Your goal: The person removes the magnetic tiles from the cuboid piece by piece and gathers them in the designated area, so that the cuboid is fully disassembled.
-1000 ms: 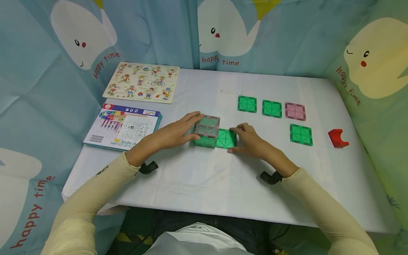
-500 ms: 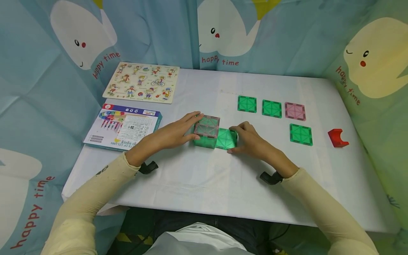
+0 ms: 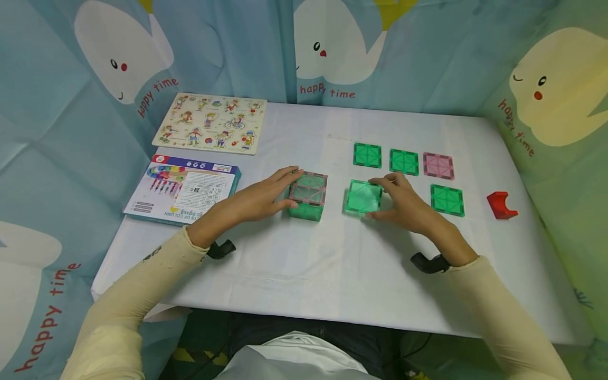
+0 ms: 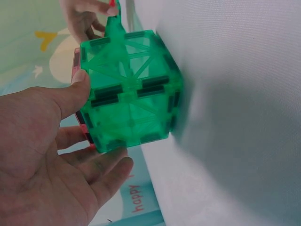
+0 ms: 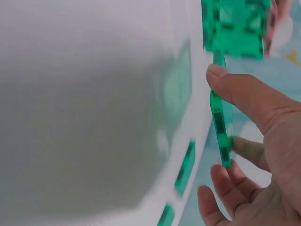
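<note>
A cube of see-through magnetic tiles (image 3: 306,211), green on its sides with a pink tile (image 3: 311,183) on top, stands on the white table. My left hand (image 3: 261,200) grips its upper left part; in the left wrist view the thumb lies on one green edge and the fingers reach round the far side. To the right of the cube, my right hand (image 3: 407,207) pinches a green square magnetic tile (image 3: 363,197) by its edges between thumb and fingers. The right wrist view shows that tile (image 5: 219,123) raised off the cloth, its green-tinted shadow below.
Several loose tiles lie at the right: green ones such as this square tile (image 3: 447,200) and a pink one (image 3: 438,165). A red notched block (image 3: 501,205) sits near the right edge. A picture board (image 3: 211,123) and a flat box (image 3: 182,187) occupy the left.
The green tile in my right hand has come away from the cube's side and moved right, lifted off the table. My left hand and the cube stay in place.
</note>
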Action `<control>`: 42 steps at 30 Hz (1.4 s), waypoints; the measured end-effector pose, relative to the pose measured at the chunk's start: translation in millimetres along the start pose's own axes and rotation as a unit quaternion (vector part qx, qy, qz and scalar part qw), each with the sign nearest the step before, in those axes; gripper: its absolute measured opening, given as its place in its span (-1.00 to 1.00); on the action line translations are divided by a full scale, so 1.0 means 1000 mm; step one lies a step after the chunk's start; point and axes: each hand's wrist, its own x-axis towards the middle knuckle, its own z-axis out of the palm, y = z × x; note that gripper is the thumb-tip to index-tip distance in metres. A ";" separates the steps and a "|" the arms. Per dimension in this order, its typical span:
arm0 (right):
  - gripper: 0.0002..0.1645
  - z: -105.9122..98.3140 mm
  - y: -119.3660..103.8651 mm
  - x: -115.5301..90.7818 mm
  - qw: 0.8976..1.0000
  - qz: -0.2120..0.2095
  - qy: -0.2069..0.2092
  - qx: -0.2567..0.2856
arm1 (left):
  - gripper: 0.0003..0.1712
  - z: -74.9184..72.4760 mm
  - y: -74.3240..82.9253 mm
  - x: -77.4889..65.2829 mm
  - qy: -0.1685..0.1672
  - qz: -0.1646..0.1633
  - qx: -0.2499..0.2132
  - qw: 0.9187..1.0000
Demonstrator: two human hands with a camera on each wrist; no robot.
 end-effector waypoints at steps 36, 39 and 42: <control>-0.27 -0.057 0.089 -0.007 0.989 0.092 -0.058 -0.100 | -0.10 0.000 0.001 0.000 -0.003 0.003 -0.007 1.000; -0.34 -0.057 0.079 -0.006 0.988 0.087 -0.050 -0.119 | -0.10 0.000 0.001 0.000 -0.003 0.004 -0.007 1.000; -0.41 -0.052 0.064 -0.002 0.988 0.075 -0.032 -0.128 | -0.10 0.000 0.000 0.000 -0.003 0.003 -0.010 1.000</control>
